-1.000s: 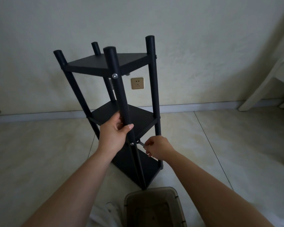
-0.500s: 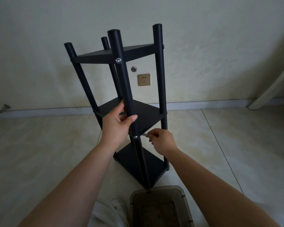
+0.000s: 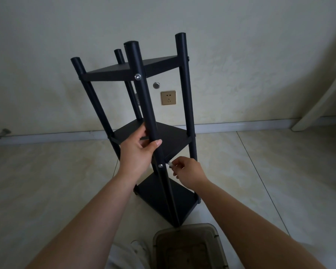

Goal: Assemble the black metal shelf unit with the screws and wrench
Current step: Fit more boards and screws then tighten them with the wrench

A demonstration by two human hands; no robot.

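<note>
The left hand (image 3: 138, 152) is wrapped around the nearest post (image 3: 149, 121) of the black shelf unit (image 3: 144, 133), thumb on one side and fingers curled behind, just above the middle shelf (image 3: 163, 136). The right hand (image 3: 188, 171) is held just right of the same post, its fingers pinched on a small silvery tool, taken to be the wrench (image 3: 170, 164); its tip is seen close beside the screw (image 3: 160, 166) in the post, and whether it is seated on the screw cannot be told. A second screw (image 3: 137, 76) is seen at the top shelf (image 3: 128, 71). The unit is stood on the floor, tipped slightly toward the camera, with its bottom shelf (image 3: 167, 199) partly hidden by the post and the right forearm.

A translucent brown plastic box (image 3: 188, 247) is set just in front of the unit's foot, beside a piece of pale cloth (image 3: 128, 255). Behind the unit a wall socket (image 3: 168, 98) and a round fitting (image 3: 156, 85) are seen on the cream wall (image 3: 241, 55). The floor (image 3: 270, 171) is laid in pale tiles with a light skirting (image 3: 241, 126); a white furniture leg (image 3: 318, 105) is seen at right.

Compared with half a second ago, the grips are kept as they were, while the unit is seen lower in the frame and the right hand slightly lower beside the screw.
</note>
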